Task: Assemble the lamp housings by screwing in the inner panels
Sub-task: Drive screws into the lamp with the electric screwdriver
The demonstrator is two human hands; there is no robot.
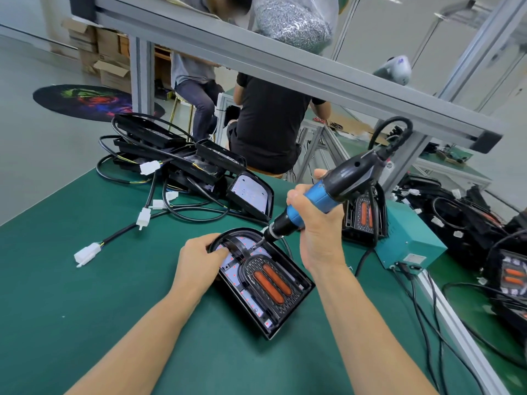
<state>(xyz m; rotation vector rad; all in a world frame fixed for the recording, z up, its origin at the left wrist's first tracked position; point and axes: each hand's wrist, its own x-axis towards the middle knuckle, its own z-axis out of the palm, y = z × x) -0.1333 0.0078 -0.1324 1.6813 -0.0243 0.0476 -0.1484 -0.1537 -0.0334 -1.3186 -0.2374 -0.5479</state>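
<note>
I can read no text here; the label on the teal power box [410, 246] is too blurred.

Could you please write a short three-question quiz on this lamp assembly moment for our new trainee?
1. True or false: the right hand grips the electric screwdriver with its tip down at the rounded end of the lamp housing.
2. What does the left hand do?
A. Holds a white connector
B. Steadies the housing at its rounded end
C. Rests flat on the green mat
3. Fill in: the two long strips in the inner panel are ____ in colour.

Key: 1 true; 2 B; 3 orange.
</note>
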